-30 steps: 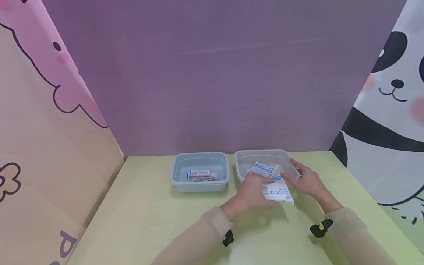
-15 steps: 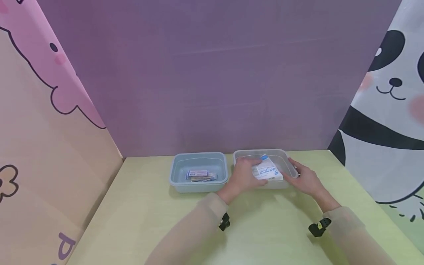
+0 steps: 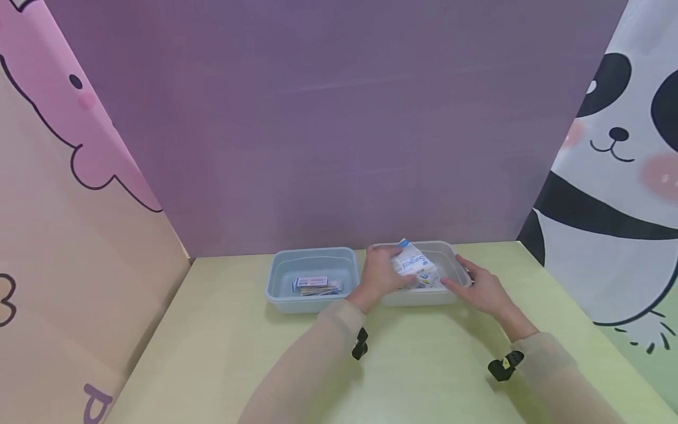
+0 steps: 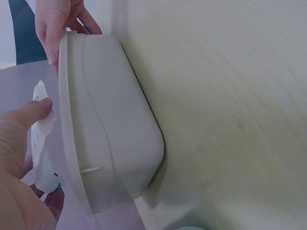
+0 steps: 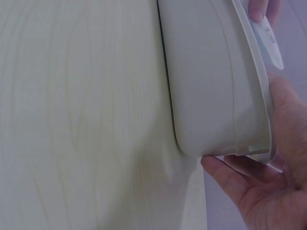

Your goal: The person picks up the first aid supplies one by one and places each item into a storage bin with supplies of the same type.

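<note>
A white packet printed "Surgical" (image 3: 413,259) is held tilted over the right-hand plastic tub (image 3: 418,298). My left hand (image 3: 382,274) pinches the packet between thumb and fingers, as the left wrist view also shows the packet (image 4: 43,139) above the tub's rim. Beneath it, small blue-and-white printed packets (image 3: 426,278) show inside the tub, partly hidden. My right hand (image 3: 482,290) grips the tub's right end, thumb at the rim and fingers against the outer wall in the right wrist view.
A light blue tub (image 3: 312,305) stands just to the left, holding a small printed packet (image 3: 311,281) and a clear packet of thin sticks (image 3: 321,291). Both tubs sit near the back edge of the pale yellow table (image 3: 222,353), before a purple panel (image 3: 339,129).
My left hand has lifted the Surgical packet from the tub's front over its opening, then shifted it left and tilted it. My right hand has kept its grip on the tub.
</note>
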Action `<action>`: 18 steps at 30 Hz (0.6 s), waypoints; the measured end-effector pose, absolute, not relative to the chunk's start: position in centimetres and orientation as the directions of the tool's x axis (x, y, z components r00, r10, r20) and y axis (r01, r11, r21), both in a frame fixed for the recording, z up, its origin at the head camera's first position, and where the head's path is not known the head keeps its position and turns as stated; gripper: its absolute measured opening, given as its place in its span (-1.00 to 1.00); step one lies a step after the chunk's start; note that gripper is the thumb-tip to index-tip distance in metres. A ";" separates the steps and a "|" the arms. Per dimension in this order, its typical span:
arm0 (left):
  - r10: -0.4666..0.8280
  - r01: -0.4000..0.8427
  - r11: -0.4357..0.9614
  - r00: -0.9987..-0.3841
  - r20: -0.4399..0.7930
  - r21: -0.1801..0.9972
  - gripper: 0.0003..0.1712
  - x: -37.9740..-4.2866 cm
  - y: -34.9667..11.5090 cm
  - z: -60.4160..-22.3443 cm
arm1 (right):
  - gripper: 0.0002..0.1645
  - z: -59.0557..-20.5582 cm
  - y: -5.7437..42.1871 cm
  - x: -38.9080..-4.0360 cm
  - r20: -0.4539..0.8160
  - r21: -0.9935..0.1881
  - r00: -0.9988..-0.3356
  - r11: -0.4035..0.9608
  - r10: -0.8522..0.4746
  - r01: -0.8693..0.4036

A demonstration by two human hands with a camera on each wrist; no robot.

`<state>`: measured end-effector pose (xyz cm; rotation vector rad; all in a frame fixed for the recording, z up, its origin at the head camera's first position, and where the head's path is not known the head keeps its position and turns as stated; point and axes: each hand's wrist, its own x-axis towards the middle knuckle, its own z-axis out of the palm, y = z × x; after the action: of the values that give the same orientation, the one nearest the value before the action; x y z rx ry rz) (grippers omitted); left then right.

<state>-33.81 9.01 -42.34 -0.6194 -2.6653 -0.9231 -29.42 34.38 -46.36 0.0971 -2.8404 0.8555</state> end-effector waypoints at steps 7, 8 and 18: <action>0.323 0.482 0.705 -0.871 0.369 0.520 -0.10 -34.3 9.1 -42.9 | 0.09 -46.1 34.2 -29.2 0.222 -0.532 -0.975 0.835 -0.021 -0.139; 0.332 0.488 0.712 -0.867 0.370 0.505 -0.09 -34.4 9.1 -43.0 | 0.08 -46.1 34.1 -29.2 0.231 -0.529 -0.973 0.836 -0.023 -0.145; 0.384 0.518 0.738 -0.849 0.364 0.432 -0.08 -34.2 8.9 -43.0 | 0.08 -46.3 34.2 -29.2 0.229 -0.511 -0.973 0.849 -0.017 -0.135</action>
<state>-34.24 8.90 -42.96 -0.7110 -2.6894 -0.7779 -29.24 34.21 -46.26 0.1168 -2.8102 0.7999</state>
